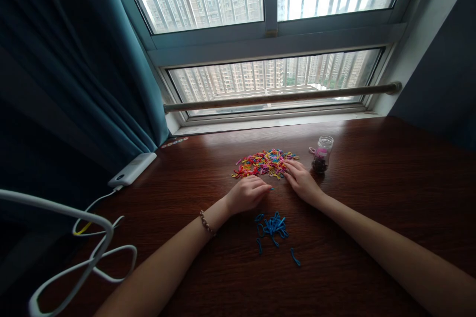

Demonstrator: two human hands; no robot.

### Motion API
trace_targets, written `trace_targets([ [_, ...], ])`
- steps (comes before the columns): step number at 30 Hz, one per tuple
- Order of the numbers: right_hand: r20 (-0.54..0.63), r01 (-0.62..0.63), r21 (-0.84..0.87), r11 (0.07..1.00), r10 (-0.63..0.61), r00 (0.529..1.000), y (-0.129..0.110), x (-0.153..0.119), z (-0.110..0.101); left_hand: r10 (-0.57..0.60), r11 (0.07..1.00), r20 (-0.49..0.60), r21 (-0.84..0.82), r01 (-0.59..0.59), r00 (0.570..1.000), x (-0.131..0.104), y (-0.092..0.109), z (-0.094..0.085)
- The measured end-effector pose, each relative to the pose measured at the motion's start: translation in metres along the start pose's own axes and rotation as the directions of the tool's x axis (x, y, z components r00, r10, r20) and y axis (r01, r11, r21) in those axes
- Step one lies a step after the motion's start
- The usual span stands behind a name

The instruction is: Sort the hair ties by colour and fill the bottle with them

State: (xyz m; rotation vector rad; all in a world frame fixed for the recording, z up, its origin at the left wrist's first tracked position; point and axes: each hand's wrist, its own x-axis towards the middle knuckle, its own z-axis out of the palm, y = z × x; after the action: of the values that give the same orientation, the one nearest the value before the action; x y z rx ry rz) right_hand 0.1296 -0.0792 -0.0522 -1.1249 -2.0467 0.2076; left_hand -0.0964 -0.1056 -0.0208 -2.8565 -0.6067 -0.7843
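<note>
A heap of small, many-coloured elastic hair ties [266, 162] lies on the dark wooden table. At its right edge my right hand [303, 183] rests with fingers stretched out, the fingertips touching the heap. My left hand [248, 192] is just in front of the heap, its fingers closed, with a bit of a blue hair tie showing at the fingertips. Nearer to me sits a smaller pile of blue hair ties [274, 225]. A few blue ones lie loose around it, one of them apart to the right [295, 257].
A clear jar [322, 155] with dark contents stands right of my right hand, a pale pink loop [312, 150] beside it. On the left are a white power strip [133, 169], a thick white cable [107, 228] and a blue curtain [122, 84]. A window rail [282, 98] runs behind the table.
</note>
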Motion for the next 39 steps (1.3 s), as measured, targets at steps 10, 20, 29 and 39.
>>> trace_targets([
  [10,0.038,0.042,-0.011,0.999,-0.041,0.998,-0.008,-0.002,-0.005,0.198,0.980,0.198,-0.054,-0.191,0.960,0.010,0.027,-0.006],
  [20,0.060,0.048,0.009,0.999,-0.048,0.997,-0.005,-0.002,-0.004,-0.383,0.906,-0.176,0.120,0.406,0.907,-0.012,-0.036,-0.007],
  [29,0.069,0.047,0.014,0.999,-0.048,0.996,-0.006,-0.002,-0.005,-0.569,0.810,-0.095,0.104,0.577,0.817,-0.028,-0.063,0.002],
  [39,-0.120,0.021,0.166,0.986,-0.001,0.993,-0.012,-0.003,-0.009,-0.561,0.818,0.001,0.154,0.555,0.828,-0.028,-0.064,0.010],
])
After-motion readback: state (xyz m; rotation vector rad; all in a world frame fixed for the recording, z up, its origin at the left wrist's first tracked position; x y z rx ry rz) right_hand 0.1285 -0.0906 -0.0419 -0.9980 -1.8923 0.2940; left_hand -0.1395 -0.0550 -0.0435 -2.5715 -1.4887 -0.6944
